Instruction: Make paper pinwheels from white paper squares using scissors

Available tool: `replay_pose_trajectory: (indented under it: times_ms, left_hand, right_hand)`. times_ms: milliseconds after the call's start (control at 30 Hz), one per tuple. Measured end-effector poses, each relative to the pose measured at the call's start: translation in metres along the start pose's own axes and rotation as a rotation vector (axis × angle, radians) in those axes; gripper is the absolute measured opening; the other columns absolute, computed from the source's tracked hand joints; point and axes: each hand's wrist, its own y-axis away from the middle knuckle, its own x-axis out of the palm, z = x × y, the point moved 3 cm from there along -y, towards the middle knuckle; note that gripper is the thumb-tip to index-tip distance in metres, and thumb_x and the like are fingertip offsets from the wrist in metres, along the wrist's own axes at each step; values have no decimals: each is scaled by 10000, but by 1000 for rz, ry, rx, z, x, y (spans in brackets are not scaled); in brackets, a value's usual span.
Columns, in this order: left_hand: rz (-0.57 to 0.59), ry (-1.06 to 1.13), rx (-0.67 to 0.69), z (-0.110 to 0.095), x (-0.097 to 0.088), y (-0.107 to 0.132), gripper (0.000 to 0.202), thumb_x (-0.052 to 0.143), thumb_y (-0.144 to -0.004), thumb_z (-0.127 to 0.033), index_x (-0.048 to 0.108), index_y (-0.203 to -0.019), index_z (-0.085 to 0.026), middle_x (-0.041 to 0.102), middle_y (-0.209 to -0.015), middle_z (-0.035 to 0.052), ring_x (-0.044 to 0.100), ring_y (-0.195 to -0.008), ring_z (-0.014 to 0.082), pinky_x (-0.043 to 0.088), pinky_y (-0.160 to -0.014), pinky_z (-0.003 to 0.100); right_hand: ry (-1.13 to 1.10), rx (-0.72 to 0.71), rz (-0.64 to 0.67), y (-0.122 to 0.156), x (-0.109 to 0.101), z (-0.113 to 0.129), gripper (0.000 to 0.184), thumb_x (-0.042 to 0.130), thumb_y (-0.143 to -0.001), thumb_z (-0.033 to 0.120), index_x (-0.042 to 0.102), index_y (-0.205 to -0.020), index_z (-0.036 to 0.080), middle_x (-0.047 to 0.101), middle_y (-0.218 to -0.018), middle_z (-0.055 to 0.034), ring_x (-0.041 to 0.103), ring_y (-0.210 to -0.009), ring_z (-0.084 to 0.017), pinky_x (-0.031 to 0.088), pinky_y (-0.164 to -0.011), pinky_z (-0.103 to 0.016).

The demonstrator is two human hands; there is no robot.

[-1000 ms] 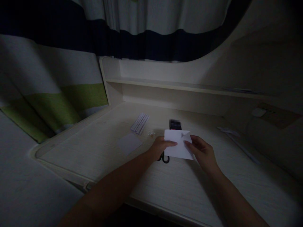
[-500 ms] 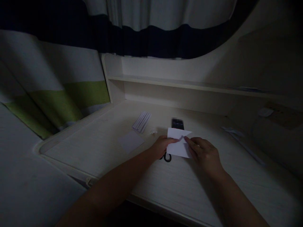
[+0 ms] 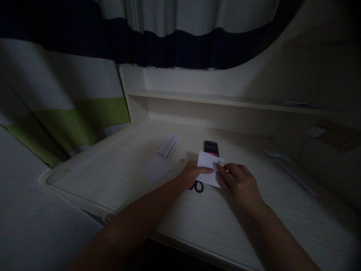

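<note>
A white sheet of paper (image 3: 205, 160) is held above the desk between both hands, with a slit or folded flap near its right side. My left hand (image 3: 192, 174) grips its left edge, thumb lying on top. My right hand (image 3: 237, 180) pinches the paper's right side at the flap, fingers closed. Under the paper, the black handles of a pair of scissors (image 3: 199, 186) show; their blades are hidden. Just behind the paper lies a small black and red box (image 3: 211, 147), partly covered by it.
Left of the hands lie a flat square of paper (image 3: 155, 168), several folded paper strips (image 3: 168, 145) and a small pile of little pale pieces (image 3: 182, 157). Long white strips (image 3: 290, 171) rest at the right of the desk (image 3: 113, 169). A shelf (image 3: 211, 98) runs along the back.
The paper and both hands have shifted slightly left. My right fingers have moved left over the flap, and more of the box's red part shows.
</note>
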Motion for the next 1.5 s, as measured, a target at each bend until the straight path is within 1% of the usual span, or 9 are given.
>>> replay_pose_trajectory:
  times_ms: [67, 167, 267, 367, 500, 1067, 1267, 1333, 1500]
  left_hand:
    - [-13, -6, 17, -1, 0, 0, 381, 736, -528, -214, 661, -882, -98, 665, -830, 92, 608, -703, 178, 440, -714, 318]
    - [-24, -18, 17, -2, 0, 0, 353, 740, -519, -219, 667, -845, -103, 664, -813, 79, 605, -697, 170, 440, -705, 309]
    - [-18, -74, -6, 0, 0, 2, 317, 740, -521, -234, 668, -797, -95, 658, -752, 73, 594, -642, 152, 432, -656, 290]
    - [-14, -142, -15, 2, 0, 2, 297, 735, -530, -249, 666, -774, -95, 645, -709, 59, 574, -596, 133, 411, -602, 264]
    - [-16, -172, -12, 3, 0, 2, 276, 721, -543, -253, 661, -762, -95, 634, -692, 52, 560, -581, 125, 392, -577, 251]
    - [-2, -172, -8, 2, 5, 4, 278, 714, -544, -246, 661, -775, -101, 647, -718, 63, 566, -617, 135, 414, -620, 264]
    - [-55, -35, 21, 1, 2, 1, 294, 698, -572, -260, 661, -813, -95, 659, -784, 82, 590, -670, 158, 427, -681, 294]
    - [-92, 2, 54, 0, 0, 0, 312, 693, -579, -273, 660, -831, -92, 662, -799, 89, 594, -686, 168, 428, -689, 300]
    - [-96, 31, 60, 2, -2, -3, 352, 714, -545, -283, 659, -827, -78, 662, -787, 96, 595, -670, 175, 425, -679, 307]
  right_hand:
    - [-218, 168, -27, 0, 0, -4, 324, 490, -803, 315, 590, -1057, 142, 589, -879, -105, 545, -718, -180, 459, -605, -311]
    - [-535, 548, -70, 1, 2, -13, 297, 479, -780, 398, 619, -880, 157, 611, -804, -82, 570, -688, -179, 435, -489, -257]
    - [-829, 854, 25, 2, 10, -17, 301, 513, -739, 438, 621, -737, 157, 636, -689, -55, 584, -653, -184, 429, -505, -254]
    - [-1123, 982, 127, 3, 20, -14, 276, 595, -671, 428, 630, -699, 156, 644, -662, -35, 583, -615, -172, 433, -548, -264]
    - [-1317, 1099, 88, 8, 31, -13, 261, 685, -585, 367, 627, -697, 138, 638, -624, -33, 566, -541, -152, 431, -530, -271]
    - [-1227, 1173, 79, 7, 28, -10, 321, 688, -568, 446, 645, -700, 157, 662, -606, -44, 588, -513, -185, 454, -485, -287]
    - [-999, 995, -74, 2, 15, -14, 418, 509, -725, 526, 650, -863, 157, 674, -844, -71, 606, -769, -205, 468, -642, -291]
    - [-954, 920, -121, 2, 13, -16, 399, 533, -723, 495, 631, -924, 165, 663, -903, -77, 601, -807, -203, 472, -694, -310]
    - [-708, 689, -146, 5, 13, -14, 329, 528, -756, 397, 620, -986, 181, 644, -901, -82, 602, -758, -196, 487, -518, -274]
